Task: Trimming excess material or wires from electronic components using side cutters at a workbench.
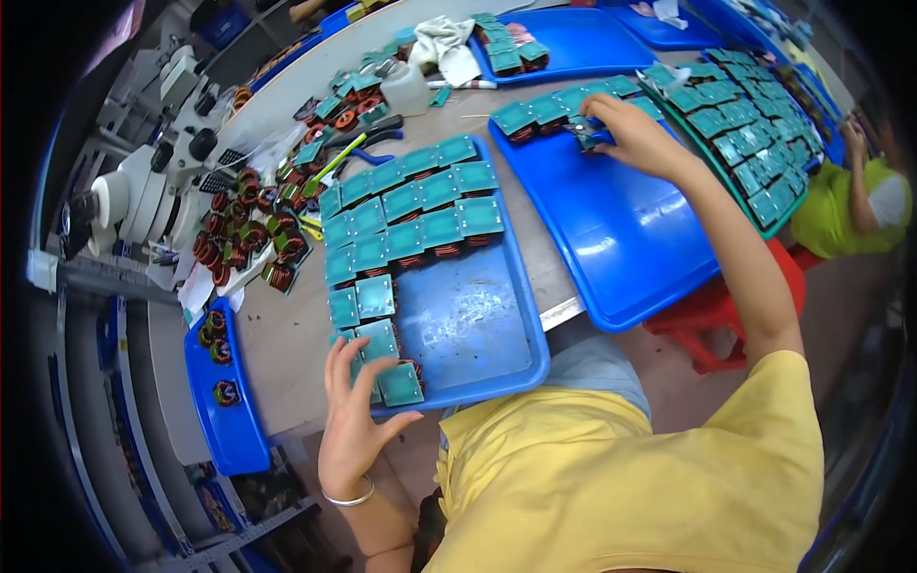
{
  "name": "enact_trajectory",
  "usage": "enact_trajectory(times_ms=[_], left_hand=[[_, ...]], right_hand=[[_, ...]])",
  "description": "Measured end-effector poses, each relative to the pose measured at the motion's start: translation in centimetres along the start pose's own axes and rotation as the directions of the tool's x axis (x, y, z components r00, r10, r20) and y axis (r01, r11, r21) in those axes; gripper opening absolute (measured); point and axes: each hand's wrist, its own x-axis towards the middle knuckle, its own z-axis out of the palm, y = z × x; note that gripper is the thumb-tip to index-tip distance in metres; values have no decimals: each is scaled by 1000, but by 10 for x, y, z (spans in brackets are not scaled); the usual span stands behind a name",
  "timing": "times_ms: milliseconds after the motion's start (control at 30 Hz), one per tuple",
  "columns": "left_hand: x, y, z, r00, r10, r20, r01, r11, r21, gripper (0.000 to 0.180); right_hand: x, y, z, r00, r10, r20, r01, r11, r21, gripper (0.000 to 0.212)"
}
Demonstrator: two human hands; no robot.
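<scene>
My left hand [355, 406] is at the near left corner of a blue tray [468, 315], fingers spread around a green circuit board [400, 384]; its fingertips are at the boards there. Rows of such boards, with copper coils beneath them, cover the tray's far and left parts. Over a second blue tray [630, 239] to the right, my right hand [626, 134] pinches a circuit board with a coil [586, 134], tilted on edge and partly hidden by the fingers. It is just below a row of boards [549, 110] along that tray's far edge.
Loose coils [250, 224] are heaped at the left, beside a narrow blue tray [222, 420] and a white microscope [134, 196]. Pliers [368, 143] and a white bottle [406, 91] lie farther back. A full green tray [774, 224], red stool [707, 329] and co-worker [850, 205] are right.
</scene>
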Motion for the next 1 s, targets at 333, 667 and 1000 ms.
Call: enact_trajectory(times_ms=[333, 667, 1000], left_hand=[[0, -13, 10, 994, -24, -105, 31, 997, 68, 49], [29, 29, 28, 987, 66, -144, -158, 498, -853, 57], [46, 75, 47, 982, 20, 188, 188, -220, -957, 85]], right_hand=[[1, -8, 2, 974, -122, -190, 79, 973, -218, 38], [-38, -174, -11, 987, -15, 162, -145, 364, 920, 25], [-49, -180, -12, 982, -43, 181, -168, 214, 962, 44]])
